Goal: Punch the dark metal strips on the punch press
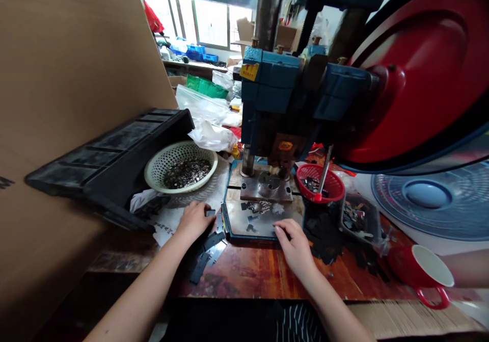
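My left hand is beside the left edge of the press base, its fingers closed on a small dark plate. Just below it, more dark flat plates lie loosely on the wooden table. My right hand rests at the front right of the metal base plate, fingers curled together; whether anything is between them is hidden. Small silvery pieces and a few dark plates lie on the base plate, in front of the steel die block under the blue press.
A pale basket of small metal parts stands left, by a tilted black crate. On the right are a red basket, a clear tub, dark scraps, a red mug and the big red wheel.
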`<state>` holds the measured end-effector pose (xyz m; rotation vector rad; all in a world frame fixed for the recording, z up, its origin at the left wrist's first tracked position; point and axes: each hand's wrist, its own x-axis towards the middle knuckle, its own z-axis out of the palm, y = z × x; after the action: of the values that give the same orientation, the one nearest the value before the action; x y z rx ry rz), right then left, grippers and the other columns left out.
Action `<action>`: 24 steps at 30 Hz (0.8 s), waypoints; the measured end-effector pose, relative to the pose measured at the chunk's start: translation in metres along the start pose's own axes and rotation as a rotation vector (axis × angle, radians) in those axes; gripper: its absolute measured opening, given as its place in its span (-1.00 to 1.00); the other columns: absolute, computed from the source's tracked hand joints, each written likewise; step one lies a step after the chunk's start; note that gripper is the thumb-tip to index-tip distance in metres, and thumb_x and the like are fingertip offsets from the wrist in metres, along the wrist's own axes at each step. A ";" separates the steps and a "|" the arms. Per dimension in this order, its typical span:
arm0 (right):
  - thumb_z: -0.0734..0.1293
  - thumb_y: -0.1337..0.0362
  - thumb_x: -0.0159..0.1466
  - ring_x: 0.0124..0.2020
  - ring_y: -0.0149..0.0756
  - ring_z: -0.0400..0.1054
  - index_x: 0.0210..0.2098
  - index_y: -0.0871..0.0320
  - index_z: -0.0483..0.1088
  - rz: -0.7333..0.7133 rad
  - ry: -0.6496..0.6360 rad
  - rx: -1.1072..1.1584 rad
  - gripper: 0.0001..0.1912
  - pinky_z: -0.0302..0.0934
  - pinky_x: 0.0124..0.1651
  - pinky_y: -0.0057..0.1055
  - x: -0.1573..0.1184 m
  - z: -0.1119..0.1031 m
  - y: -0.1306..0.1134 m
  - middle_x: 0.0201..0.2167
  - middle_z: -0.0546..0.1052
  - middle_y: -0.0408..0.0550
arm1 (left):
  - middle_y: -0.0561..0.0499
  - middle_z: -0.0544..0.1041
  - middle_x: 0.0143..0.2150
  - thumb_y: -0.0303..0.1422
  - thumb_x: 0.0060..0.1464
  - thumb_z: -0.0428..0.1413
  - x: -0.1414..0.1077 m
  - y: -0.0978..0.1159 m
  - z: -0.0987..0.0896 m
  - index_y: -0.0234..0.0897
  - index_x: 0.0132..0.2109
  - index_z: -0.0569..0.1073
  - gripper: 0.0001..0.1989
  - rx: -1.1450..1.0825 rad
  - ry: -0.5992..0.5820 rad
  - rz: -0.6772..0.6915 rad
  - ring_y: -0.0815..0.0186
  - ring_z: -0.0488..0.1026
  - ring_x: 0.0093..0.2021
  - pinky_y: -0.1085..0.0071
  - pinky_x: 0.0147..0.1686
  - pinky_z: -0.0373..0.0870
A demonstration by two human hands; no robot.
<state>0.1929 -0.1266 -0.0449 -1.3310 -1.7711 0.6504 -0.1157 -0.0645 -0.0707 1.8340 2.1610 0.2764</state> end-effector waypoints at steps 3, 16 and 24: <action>0.17 0.21 0.31 -0.18 -0.21 0.32 -0.26 0.10 0.42 -0.003 -0.010 -0.011 -0.79 0.18 -0.09 -0.30 -0.004 0.000 -0.001 -0.28 0.46 -0.02 | -0.18 0.44 -0.11 -0.16 -0.11 0.12 0.002 -0.001 0.000 -0.27 -0.14 0.50 -0.61 0.003 0.022 -0.031 0.07 0.37 -0.06 0.27 -0.04 0.26; 0.16 0.23 0.32 -0.19 -0.23 0.32 -0.27 0.11 0.41 -0.018 -0.046 -0.032 -0.80 0.19 -0.10 -0.33 -0.009 0.002 -0.008 -0.30 0.48 -0.04 | -0.15 0.50 -0.17 -0.12 -0.11 0.10 0.001 -0.007 -0.011 -0.25 -0.21 0.47 -0.65 -0.079 -0.004 -0.003 0.10 0.42 -0.12 0.32 -0.12 0.27; 0.16 0.24 0.32 -0.21 -0.24 0.35 -0.26 0.11 0.42 -0.044 -0.052 -0.029 -0.79 0.21 -0.12 -0.34 -0.011 0.004 -0.013 -0.32 0.49 -0.04 | -0.05 0.50 -0.43 -0.09 -0.20 0.14 0.005 -0.015 -0.014 -0.23 -0.49 0.46 -0.72 -0.258 -0.045 -0.020 0.16 0.44 -0.31 0.36 -0.28 0.28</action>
<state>0.1839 -0.1404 -0.0402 -1.3008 -1.8526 0.6423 -0.1355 -0.0614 -0.0632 1.6583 2.0066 0.4804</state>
